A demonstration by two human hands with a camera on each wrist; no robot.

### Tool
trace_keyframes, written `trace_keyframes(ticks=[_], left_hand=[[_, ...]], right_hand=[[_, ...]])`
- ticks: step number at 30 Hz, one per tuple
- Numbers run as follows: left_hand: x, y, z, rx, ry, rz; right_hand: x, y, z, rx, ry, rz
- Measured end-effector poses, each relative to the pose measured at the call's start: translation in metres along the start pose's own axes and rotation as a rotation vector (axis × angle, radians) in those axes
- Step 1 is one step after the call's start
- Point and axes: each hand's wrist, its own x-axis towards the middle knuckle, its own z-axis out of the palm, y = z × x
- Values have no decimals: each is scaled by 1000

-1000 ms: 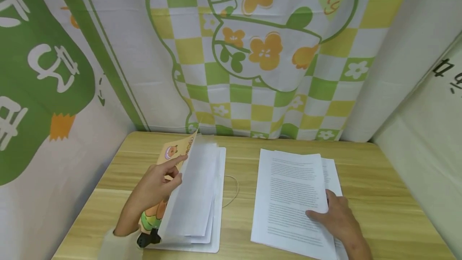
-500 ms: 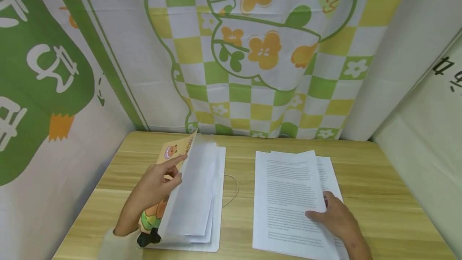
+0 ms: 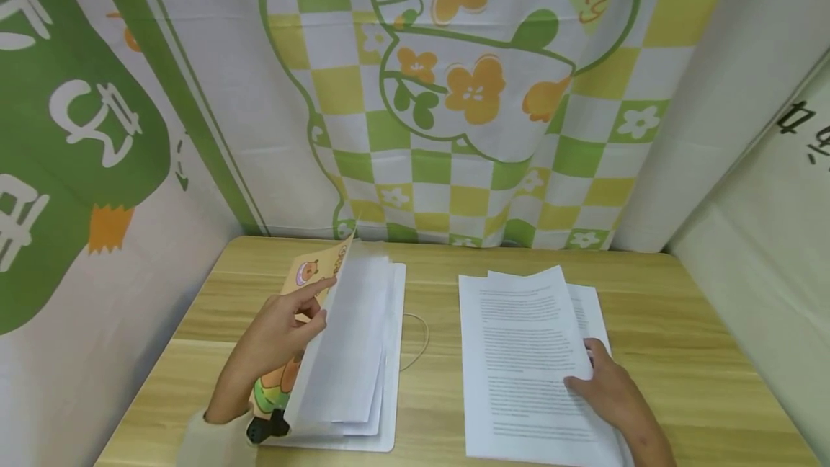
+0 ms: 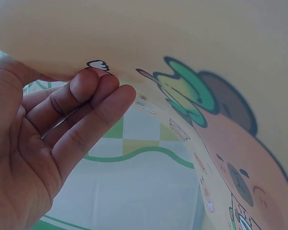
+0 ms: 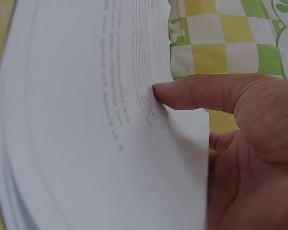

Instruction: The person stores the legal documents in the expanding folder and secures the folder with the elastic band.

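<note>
A document folder (image 3: 392, 352) lies on the left of the table, its yellow cartoon cover (image 3: 311, 269) lifted and leaning left. My left hand (image 3: 285, 334) holds that cover near its free edge, index finger stretched along it; in the left wrist view, curled fingers of the left hand (image 4: 62, 120) are against the cartoon side. Clear sleeves with white paper (image 3: 350, 337) stand inside the folder. On the right, my right hand (image 3: 609, 388) grips printed sheets (image 3: 525, 352) by their right edge, thumb on top and the other fingers mostly hidden beneath. The sheets bend under the thumb in the right wrist view.
A thin elastic cord (image 3: 424, 337) loops out from the folder's right side. The wooden table (image 3: 687, 337) ends at a patterned curtain (image 3: 454, 193) behind, with fabric walls on both sides. A dark strap piece (image 3: 267, 427) sits at the left wrist.
The top printed sheets have shifted and now bow upward more at their far right corner. My right hand has moved slightly right with them. My left hand and the folder stay still.
</note>
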Motion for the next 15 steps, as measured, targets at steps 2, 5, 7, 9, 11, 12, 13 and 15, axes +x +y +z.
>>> trace_keyframes(ticks=[2,5,7,9,11,12,13,15], left_hand=[[0,0,0,-2,-2,-1],[1,0,0,0,-2,-2],[1,0,0,0,0,-2],[0,0,0,-4,1,-4],[0,0,-1,-8,0,-7],[0,0,-1,-11,0,-6],[-1,0,-1,-14,-1,-8],[0,1,-1,-16,-4,-10]], right_hand=[[-1,0,0,1,1,-5],[-2,0,-1,31,-6,-13],[-3,-1,-2,58,-17,-16],[-4,-2,-3,98,-34,-20],[-6,-2,-4,117,-46,-30],[-6,-2,-4,130,-53,-34],[-8,-1,-4,148,-56,-43],[-9,0,-3,178,-62,-47]])
